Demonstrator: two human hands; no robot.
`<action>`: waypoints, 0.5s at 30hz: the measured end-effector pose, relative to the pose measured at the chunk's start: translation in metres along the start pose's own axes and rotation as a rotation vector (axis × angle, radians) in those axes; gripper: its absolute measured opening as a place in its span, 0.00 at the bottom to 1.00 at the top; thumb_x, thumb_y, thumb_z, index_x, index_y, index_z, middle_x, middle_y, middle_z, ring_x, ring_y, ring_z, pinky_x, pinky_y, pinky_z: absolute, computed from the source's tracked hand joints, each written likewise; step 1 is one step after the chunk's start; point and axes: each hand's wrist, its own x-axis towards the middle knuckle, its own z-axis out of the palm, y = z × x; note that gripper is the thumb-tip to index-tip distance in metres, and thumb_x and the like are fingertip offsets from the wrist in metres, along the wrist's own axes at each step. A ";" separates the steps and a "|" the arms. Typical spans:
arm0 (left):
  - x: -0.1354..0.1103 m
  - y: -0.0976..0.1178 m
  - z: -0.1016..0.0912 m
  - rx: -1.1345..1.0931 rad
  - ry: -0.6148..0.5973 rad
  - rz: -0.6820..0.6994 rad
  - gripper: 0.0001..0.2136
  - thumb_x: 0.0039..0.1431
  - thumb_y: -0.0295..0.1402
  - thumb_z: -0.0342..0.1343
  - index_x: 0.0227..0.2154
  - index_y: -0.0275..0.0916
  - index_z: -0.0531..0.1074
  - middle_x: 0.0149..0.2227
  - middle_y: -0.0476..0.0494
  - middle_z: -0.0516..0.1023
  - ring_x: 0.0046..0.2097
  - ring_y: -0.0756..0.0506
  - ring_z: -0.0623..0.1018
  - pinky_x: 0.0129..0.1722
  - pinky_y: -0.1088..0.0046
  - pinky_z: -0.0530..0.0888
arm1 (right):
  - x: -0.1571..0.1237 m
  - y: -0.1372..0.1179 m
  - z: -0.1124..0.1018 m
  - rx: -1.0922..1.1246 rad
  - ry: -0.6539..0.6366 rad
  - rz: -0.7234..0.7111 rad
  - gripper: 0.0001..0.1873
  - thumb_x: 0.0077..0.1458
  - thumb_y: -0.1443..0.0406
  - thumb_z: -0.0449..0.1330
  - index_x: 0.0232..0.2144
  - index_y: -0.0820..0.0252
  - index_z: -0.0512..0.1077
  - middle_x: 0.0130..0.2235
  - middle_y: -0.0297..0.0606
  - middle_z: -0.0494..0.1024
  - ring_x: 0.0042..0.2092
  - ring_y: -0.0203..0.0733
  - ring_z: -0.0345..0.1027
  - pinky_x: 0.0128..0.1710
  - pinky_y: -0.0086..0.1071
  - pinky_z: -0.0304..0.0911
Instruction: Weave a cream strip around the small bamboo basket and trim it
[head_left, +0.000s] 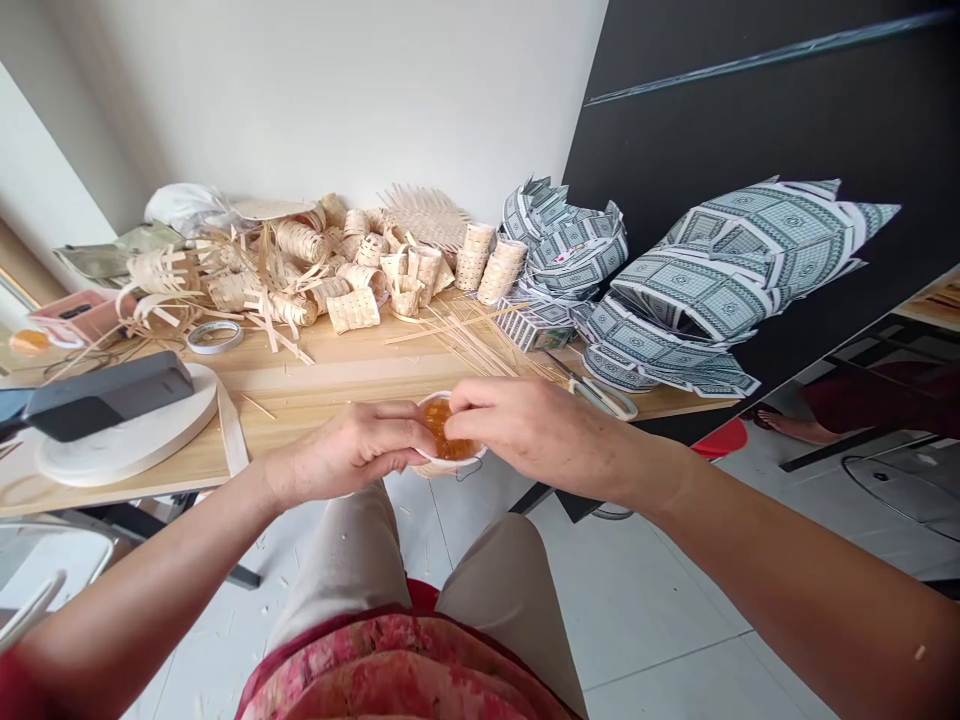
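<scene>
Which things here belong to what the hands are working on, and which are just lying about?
In use: left hand, right hand, white-rimmed cup of amber-orange contents.

Lying about: woven baskets, loose pale strips, scissors, tape roll, patterned paper pieces.

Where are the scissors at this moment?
In the head view, the scissors lie on the wooden table, just beyond the right hand and beside the thin bamboo strips.

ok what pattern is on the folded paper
grey-green medallion grids with white edges on the folded paper, clearest in the head view
</scene>
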 end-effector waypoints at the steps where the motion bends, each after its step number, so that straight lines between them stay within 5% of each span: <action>1: -0.001 0.000 0.000 0.031 0.010 0.029 0.07 0.61 0.25 0.46 0.34 0.33 0.69 0.32 0.41 0.72 0.34 0.51 0.73 0.33 0.79 0.70 | -0.001 0.001 0.000 -0.032 0.031 -0.012 0.15 0.53 0.78 0.47 0.24 0.63 0.71 0.28 0.34 0.67 0.27 0.30 0.58 0.24 0.24 0.50; 6: -0.009 0.002 -0.001 0.332 -0.023 0.153 0.10 0.61 0.22 0.40 0.38 0.35 0.67 0.36 0.42 0.72 0.36 0.51 0.73 0.34 0.79 0.70 | -0.003 0.004 -0.003 -0.157 0.173 -0.064 0.16 0.54 0.78 0.47 0.23 0.62 0.71 0.27 0.33 0.67 0.28 0.32 0.57 0.27 0.27 0.50; 10: -0.015 0.005 0.000 0.596 -0.030 0.170 0.09 0.62 0.23 0.40 0.37 0.36 0.66 0.33 0.45 0.73 0.30 0.53 0.72 0.28 0.79 0.68 | -0.001 -0.001 -0.005 -0.194 0.183 -0.127 0.16 0.58 0.74 0.49 0.23 0.62 0.71 0.24 0.33 0.67 0.30 0.35 0.57 0.28 0.29 0.50; 15: -0.017 0.008 0.001 0.653 0.022 0.200 0.09 0.62 0.23 0.41 0.37 0.34 0.66 0.33 0.44 0.73 0.30 0.52 0.72 0.27 0.78 0.67 | 0.002 -0.004 -0.004 -0.221 0.158 -0.148 0.16 0.57 0.74 0.50 0.21 0.62 0.70 0.25 0.34 0.69 0.31 0.36 0.55 0.28 0.30 0.50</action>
